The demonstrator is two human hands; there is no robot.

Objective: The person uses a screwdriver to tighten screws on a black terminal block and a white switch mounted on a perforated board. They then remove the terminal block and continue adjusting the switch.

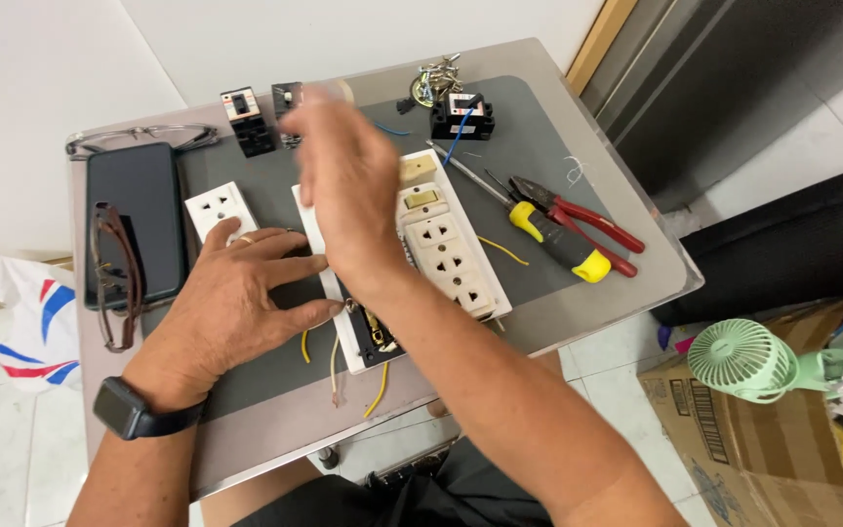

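Two hands over an opened cream power strip on a small grey table.

We see the left hand (pixel 231 298) lying flat, fingers spread, on the power strip (pixel 441 249); the right hand (pixel 348 185) hovers above, blurred, grip unclear. A screwdriver (pixel 548 234) and red pliers (pixel 587 220) lie near the table's (pixel 597 303) right edge. A printed cardboard box (pixel 734 449) sits below, cut off.
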